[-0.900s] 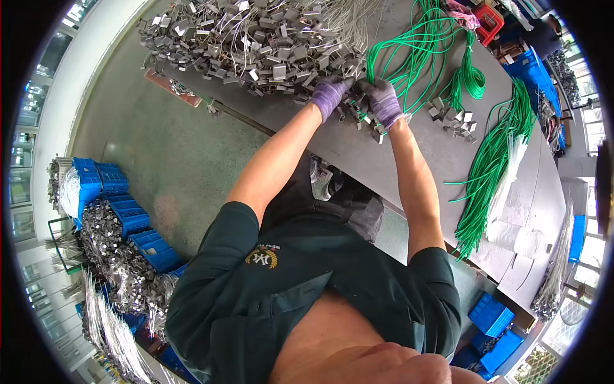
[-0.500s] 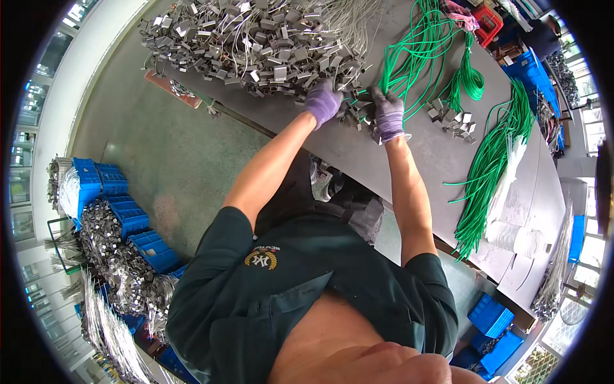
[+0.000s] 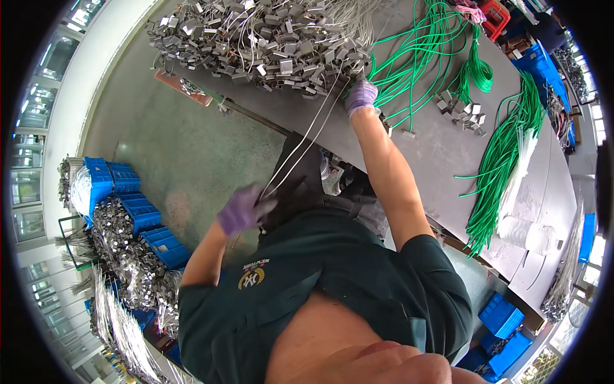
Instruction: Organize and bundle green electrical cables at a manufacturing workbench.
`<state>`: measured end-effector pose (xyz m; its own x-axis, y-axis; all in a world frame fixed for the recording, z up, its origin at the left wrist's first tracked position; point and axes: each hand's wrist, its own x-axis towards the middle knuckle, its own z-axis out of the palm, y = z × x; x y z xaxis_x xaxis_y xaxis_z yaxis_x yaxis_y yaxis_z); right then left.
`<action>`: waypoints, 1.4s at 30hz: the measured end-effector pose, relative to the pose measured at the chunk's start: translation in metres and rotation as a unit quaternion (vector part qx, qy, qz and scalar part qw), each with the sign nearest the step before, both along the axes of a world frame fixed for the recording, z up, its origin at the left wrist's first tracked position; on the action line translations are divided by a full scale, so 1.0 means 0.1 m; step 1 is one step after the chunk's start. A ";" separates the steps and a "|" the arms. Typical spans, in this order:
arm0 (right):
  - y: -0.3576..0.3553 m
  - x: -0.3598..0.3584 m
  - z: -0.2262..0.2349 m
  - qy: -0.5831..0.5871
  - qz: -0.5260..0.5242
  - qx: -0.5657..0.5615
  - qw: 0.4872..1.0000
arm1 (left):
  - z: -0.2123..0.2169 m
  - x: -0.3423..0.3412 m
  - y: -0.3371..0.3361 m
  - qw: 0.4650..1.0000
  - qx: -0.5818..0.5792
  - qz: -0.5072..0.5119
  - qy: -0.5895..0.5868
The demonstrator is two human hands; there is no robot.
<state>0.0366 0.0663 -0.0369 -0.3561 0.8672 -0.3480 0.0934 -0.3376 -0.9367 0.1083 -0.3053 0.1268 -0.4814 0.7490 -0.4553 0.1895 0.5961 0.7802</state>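
My gloved left hand (image 3: 242, 210), smeared by motion, is out over the floor beside the table, gripping pale thin wires (image 3: 306, 137). These stretch taut up to the edge of a heap of small grey metal blocks (image 3: 281, 48) with pale wires. At the heap's right edge, my gloved right hand (image 3: 362, 97) is closed; its fingers point away and what they hold is hidden. Green cords (image 3: 416, 61) fan out over the table just beyond it. Some small metal pieces (image 3: 409, 134) lie close to its wrist.
A small pile of metal blocks (image 3: 462, 114) and a long bundle of green cords (image 3: 505, 166) lie to the right on the grey table (image 3: 441, 169). Blue crates (image 3: 164, 247) with more metal parts stand at lower left. A red crate (image 3: 494, 19) is at the far edge.
My left hand has swung from the heap down and to the left, drawing pale wires out with it. My right hand has shifted slightly left, closer to the heap.
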 end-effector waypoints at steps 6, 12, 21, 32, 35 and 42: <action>-0.03 -0.10 -0.61 -0.056 0.008 0.150 0.987 | -0.58 0.42 -1.76 0.957 -0.128 0.154 -0.209; -0.39 0.07 0.15 0.315 0.074 -0.309 0.895 | -1.84 1.00 -3.80 0.925 -0.314 0.210 -0.027; -0.86 0.07 0.32 0.251 -0.052 -0.316 0.913 | -1.77 0.64 -2.85 0.968 -0.230 0.103 -0.002; -0.84 0.09 0.37 0.282 0.019 -0.327 0.902 | -2.27 0.63 -3.26 0.936 -0.165 0.304 -0.070; -1.09 0.17 0.45 0.291 -0.008 -0.294 0.910 | -1.85 0.41 -2.41 0.978 -0.010 0.178 -0.104; -0.94 0.49 0.49 0.403 0.180 -0.262 0.858 | -1.38 0.25 -1.07 0.976 0.074 0.180 0.101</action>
<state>0.0854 -0.0274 0.0116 -0.8761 0.4505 -0.1717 -0.3277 -0.8177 -0.4733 0.1333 -0.4124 -0.0115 -0.7939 0.5653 -0.2238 0.1470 0.5356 0.8315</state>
